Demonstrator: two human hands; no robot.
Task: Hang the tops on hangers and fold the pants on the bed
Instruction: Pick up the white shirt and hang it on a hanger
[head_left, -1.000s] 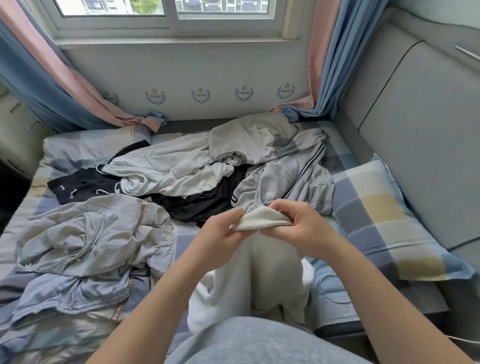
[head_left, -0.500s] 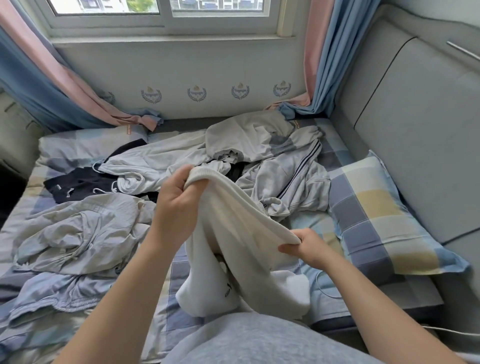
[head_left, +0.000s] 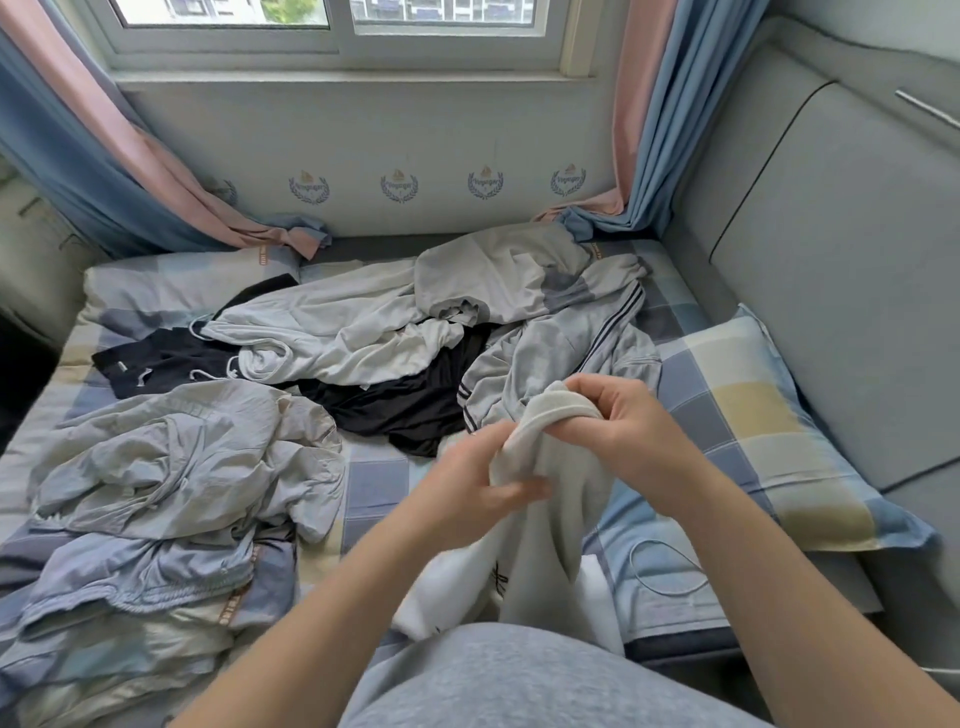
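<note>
A white garment (head_left: 550, 525) hangs bunched in front of me over the near edge of the bed. My right hand (head_left: 618, 421) grips its ribbed top edge. Just below and to the left, my left hand (head_left: 478, 488) holds the same cloth, thumb laid across it. Behind my hands lie grey pants with dark side stripes (head_left: 566, 348), a black garment (head_left: 400, 405), a pale grey hooded top (head_left: 332, 332) and a grey top (head_left: 498, 275). A light blue-grey heap (head_left: 176, 467) sits at the left. No hanger is in view.
The bed (head_left: 374, 488) has a blue, grey and yellow checked sheet. A checked pillow (head_left: 779, 441) lies at the right against a grey padded headboard (head_left: 841, 291). Blue and pink curtains (head_left: 119, 171) hang beside the window at the back. A thin white cord (head_left: 665, 566) lies near the pillow.
My hands had spread apart along the white garment, left high and right low. Now they are close together again, right hand on the top edge, left hand just below it.
</note>
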